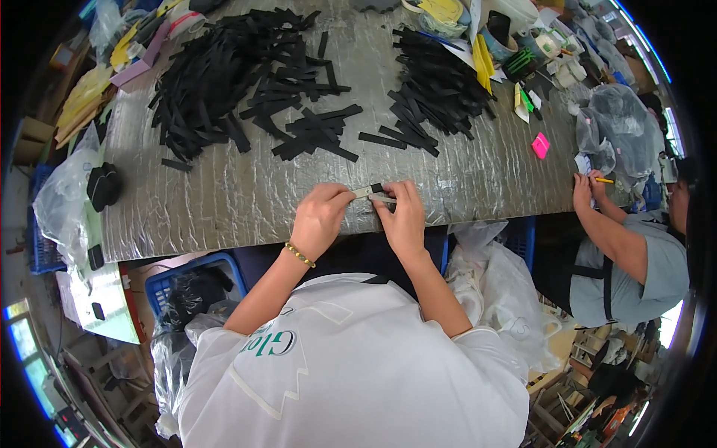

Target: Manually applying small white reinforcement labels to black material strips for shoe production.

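Both of my hands meet over the near edge of the table, holding one small flat silvery piece [363,192] between them. My left hand [320,216] is closed in a pinch on its left end; a beaded bracelet circles that wrist. My right hand [402,220] is also closed, with its thumb and fingers around the right end. A short black strip [376,188] shows at the top of the piece, by my right fingers. Whether the piece is a clip, a gauge or something else is too small to tell. Beyond my hands lies a large pile of black strips [205,86].
A second pile of black strips [441,82] lies on the foil-like tabletop [246,201]. A pink pad [540,145] is to the right. A co-worker [627,254] writes at the right end. Blue baskets, including one with bags [153,287], stand below the table's front edge.
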A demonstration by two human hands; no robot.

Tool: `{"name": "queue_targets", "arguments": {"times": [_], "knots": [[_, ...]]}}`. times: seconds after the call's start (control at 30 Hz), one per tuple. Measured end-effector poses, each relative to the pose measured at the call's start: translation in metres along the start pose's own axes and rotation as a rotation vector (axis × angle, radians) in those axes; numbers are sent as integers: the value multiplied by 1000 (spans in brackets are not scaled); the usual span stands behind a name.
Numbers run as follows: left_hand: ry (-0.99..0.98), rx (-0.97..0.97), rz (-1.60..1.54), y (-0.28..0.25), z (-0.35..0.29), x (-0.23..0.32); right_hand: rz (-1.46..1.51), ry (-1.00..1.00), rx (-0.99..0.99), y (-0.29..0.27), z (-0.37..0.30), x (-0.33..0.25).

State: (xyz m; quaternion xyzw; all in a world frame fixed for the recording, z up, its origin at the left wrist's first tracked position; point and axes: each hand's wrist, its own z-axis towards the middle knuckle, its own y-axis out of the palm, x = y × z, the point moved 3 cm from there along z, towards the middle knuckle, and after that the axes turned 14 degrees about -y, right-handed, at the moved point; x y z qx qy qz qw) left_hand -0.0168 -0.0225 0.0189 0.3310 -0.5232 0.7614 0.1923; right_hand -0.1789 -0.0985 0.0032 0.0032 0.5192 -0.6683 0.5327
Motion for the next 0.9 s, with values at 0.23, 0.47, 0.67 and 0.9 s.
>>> {"name": "queue_targets", "arguments": {"times": [0.23,0.47,0.67,0.9], "knots": [[27,-11,9,4,5,4,-19,-30,13,-2,1,-4],[-2,-10,-20,9,8,1,191,-39,-88,-9,14,4],[-11,-18,-138,-3,14,-1,329,-97,-242,-12,38,13],[32,74,-100,-34,25,6,373,-207,-239,-24,67,-6]]}}
